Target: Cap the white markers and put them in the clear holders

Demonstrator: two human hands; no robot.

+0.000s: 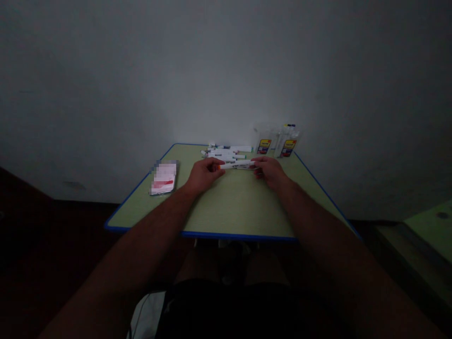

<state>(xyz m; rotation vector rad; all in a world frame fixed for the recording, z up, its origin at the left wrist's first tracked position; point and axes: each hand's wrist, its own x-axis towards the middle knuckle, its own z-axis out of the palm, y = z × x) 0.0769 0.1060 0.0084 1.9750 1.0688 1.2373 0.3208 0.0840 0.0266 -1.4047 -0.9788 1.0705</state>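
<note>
A white marker (238, 165) with an orange end lies level between my two hands, above the middle of the table (240, 207). My left hand (205, 174) pinches its orange end. At the other end, the fingers of my right hand (267, 170) are closed on the white barrel. Just behind my hands is a loose pile of white markers (224, 153), some with coloured ends. Part of the pile is hidden behind the held marker and my fingers.
Two clear plastic marker cases (264, 141) with yellow and red labels stand at the back right; dark and yellow ends show at the right one's top. A phone (164, 179) lies on the left, its screen blurred. The grey wall (226, 70) rises behind the blue table edge.
</note>
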